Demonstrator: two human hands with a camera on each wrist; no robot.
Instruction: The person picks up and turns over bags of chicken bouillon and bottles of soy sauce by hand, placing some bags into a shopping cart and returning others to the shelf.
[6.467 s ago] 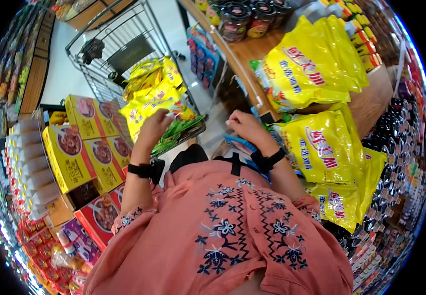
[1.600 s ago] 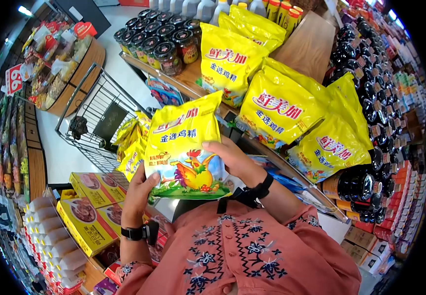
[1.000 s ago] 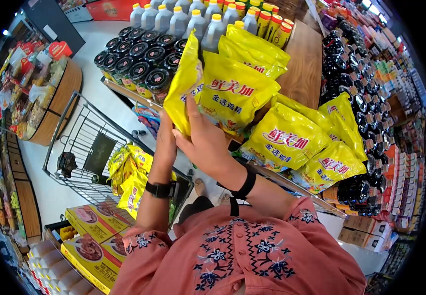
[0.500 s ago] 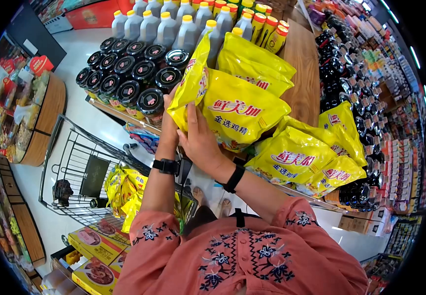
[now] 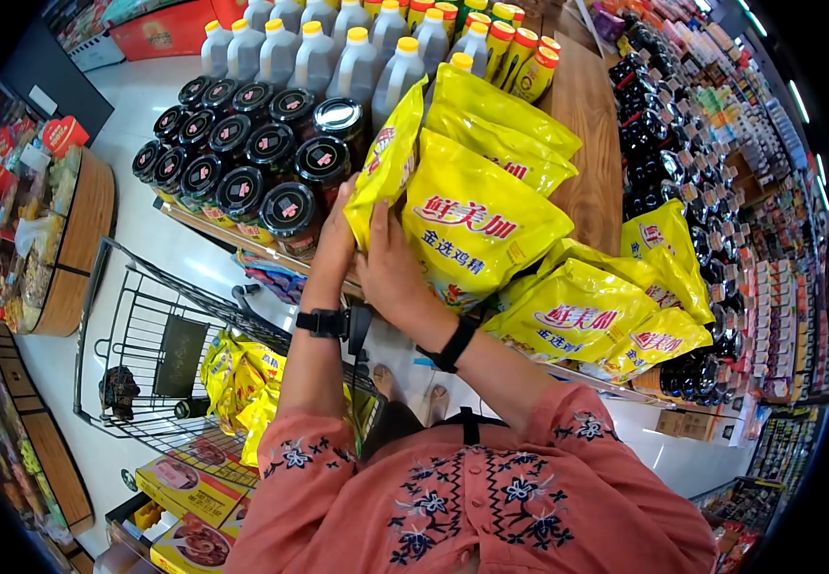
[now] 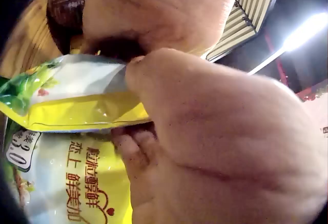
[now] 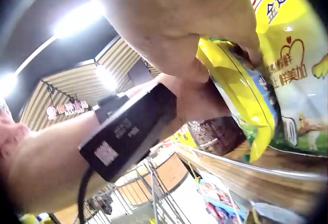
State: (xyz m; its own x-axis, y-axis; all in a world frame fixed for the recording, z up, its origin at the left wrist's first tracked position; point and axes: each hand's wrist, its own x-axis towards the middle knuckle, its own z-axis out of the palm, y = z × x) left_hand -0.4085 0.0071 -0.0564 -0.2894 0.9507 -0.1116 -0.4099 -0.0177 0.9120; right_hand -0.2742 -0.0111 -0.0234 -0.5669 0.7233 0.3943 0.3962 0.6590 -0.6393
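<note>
In the head view, both hands hold a yellow bag of chicken bouillon point(image 5: 385, 172) upright and edge-on, just left of the front standing bag point(image 5: 479, 225) on the display table. My left hand point(image 5: 336, 230) is on its left side, fingers mostly hidden behind it. My right hand point(image 5: 391, 266) grips the lower right side, fingers between the held bag and its neighbour. In the left wrist view the bottom of the held bag point(image 6: 87, 113) lies across the front of another bouillon bag point(image 6: 72, 175). The right wrist view shows the held bag's side point(image 7: 243, 88) pinched in the right hand.
Black-lidded jars point(image 5: 289, 209) stand in rows left of the hands, with yellow-capped jugs point(image 5: 354, 67) behind. More bouillon bags point(image 5: 577, 311) lean to the right, before dark bottles point(image 5: 658, 143). A shopping cart point(image 5: 109, 316) at lower left holds yellow bags point(image 5: 242, 373).
Hands empty over the cart 6.5 seconds ago later hold a bouillon bag flat before the body. It has since been turned edge-on and brought against the standing bags; the last half second shows slight movement.
</note>
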